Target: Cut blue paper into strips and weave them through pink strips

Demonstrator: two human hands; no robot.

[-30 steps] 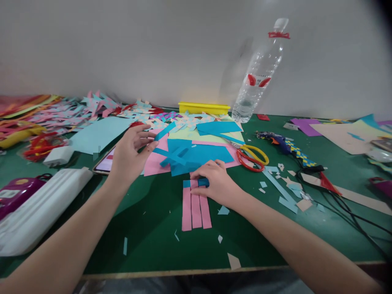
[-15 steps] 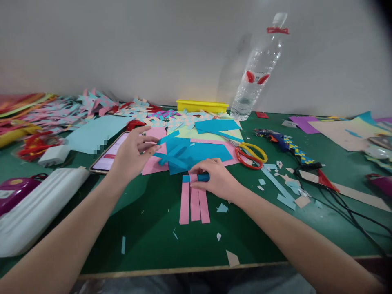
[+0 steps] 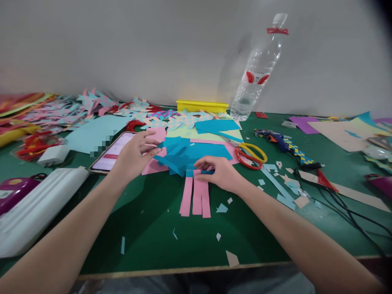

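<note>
My left hand (image 3: 134, 153) is at the centre left, its thumb and forefinger pinched on the ends of blue paper strips (image 3: 174, 157). These strips fan out, blurred, towards the right. My right hand (image 3: 219, 173) pinches a weave of blue strips and pink paper strips (image 3: 199, 200) at its top edge. The pink strips hang down towards me over the green table, slightly parted. A dark blue end shows under my right fingers, which partly cover the weave. Behind the hands lie flat sheets of blue paper (image 3: 211, 150) and pink paper (image 3: 157, 134).
Scissors (image 3: 251, 155) with red and yellow handles lie right of the sheets. A phone (image 3: 107, 157) is by my left wrist. A plastic bottle (image 3: 257, 73) leans against the wall near a yellow tray (image 3: 202, 107). Paper scraps (image 3: 232, 258) and black cables (image 3: 343, 208) lie about.
The pink strips have shifted a little up and away from me with my right hand, which moved slightly right. The blue strips by my left hand have swung lower and spread.
</note>
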